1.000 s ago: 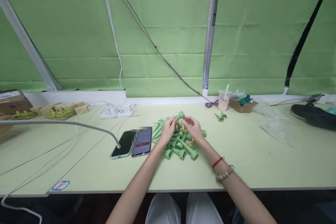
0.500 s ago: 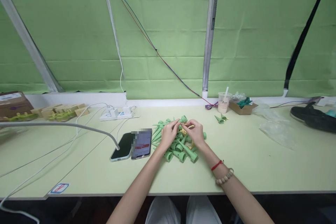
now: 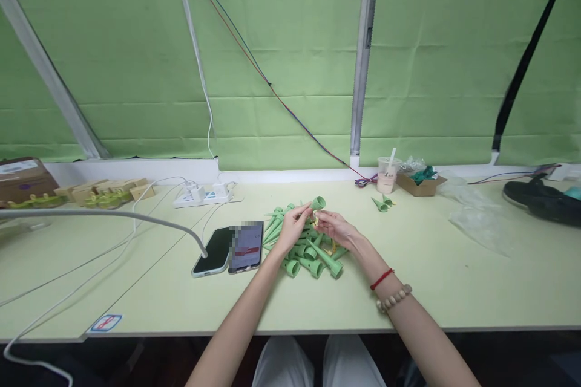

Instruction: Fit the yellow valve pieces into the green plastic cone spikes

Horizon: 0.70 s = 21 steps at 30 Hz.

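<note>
A heap of green plastic cones (image 3: 303, 251) lies on the pale green table (image 3: 431, 278) in front of me. My left hand (image 3: 293, 227) is closed on one green cone (image 3: 316, 204), held up above the heap with its wide end up. My right hand (image 3: 334, 228) is beside it with the palm turned up; its fingertips pinch a small yellow piece (image 3: 316, 219) against the cone. More yellow bits show among the heap.
Two phones (image 3: 230, 248) lie left of the heap, one on a white cable. A power strip (image 3: 202, 195), cardboard boxes (image 3: 27, 176), a drink cup (image 3: 387, 173), a small box (image 3: 420, 181), two loose cones (image 3: 381, 202), clear plastic film (image 3: 476, 217) and a black shoe (image 3: 540, 199) ring the table.
My right hand has turned palm up and drawn slightly back from the cone. My left hand has tipped the cone a little higher.
</note>
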Tool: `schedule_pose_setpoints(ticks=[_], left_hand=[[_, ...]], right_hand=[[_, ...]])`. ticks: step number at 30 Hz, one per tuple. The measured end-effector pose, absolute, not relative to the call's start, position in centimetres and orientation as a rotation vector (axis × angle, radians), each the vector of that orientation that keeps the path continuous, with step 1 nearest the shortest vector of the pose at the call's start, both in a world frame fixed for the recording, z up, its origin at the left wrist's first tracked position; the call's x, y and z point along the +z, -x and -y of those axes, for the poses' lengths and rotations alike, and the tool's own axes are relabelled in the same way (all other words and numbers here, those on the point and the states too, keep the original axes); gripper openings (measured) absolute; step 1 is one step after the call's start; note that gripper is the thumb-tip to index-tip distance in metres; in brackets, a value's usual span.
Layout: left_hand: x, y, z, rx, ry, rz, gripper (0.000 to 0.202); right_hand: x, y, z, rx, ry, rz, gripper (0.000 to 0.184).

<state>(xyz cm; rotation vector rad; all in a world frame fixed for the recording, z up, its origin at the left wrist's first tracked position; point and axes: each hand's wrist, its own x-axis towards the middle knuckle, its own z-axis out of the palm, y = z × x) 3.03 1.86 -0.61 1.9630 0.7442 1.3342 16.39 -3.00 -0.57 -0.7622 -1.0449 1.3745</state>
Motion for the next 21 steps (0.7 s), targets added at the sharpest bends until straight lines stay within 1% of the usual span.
schedule_pose_setpoints(ticks=[1,5,7,9,13,16,19,21], left_hand=[[-0.7,-3.0,-1.8,1.338,-2.006,-0.770,0.031],[-1.4,-3.2,-1.5,1.374,-2.152,-0.903,0.027],[-1.5,-3.3,-1.4,1.397,-2.144,-0.946,0.028],[-1.4,-3.3,-1.5,1.410,-2.077,-0.954,0.029],[-1.0,-3.2,-1.8,1.400,-1.956,-0.902,0.035],[-0.9,-3.2,-2.0,1.393,-1.945,-0.836,0.036],[-1.1,-3.0,-2.0,1.377,-2.041,-0.837,0.033],[-1.4,-2.9,-2.1,1.376,-2.174,-0.848,0.028]], right_hand=[[-0.8,-16.2,2.8,1.247,0.824,1.056,0.017],[-1.7,-15.4,2.2,0.550,1.089,1.116,0.016],[-1.9,-15.2,2.1,0.404,1.130,1.144,0.013],[-1.9,-15.2,2.1,0.510,1.111,1.135,0.015],[-1.2,-15.8,2.3,1.077,0.950,1.052,0.026],[-0.7,-16.1,2.7,1.375,0.795,0.998,0.024],[-0.7,-15.9,2.8,1.426,0.742,0.905,0.021],[-1.1,-15.6,2.5,1.326,0.805,0.858,0.025]])
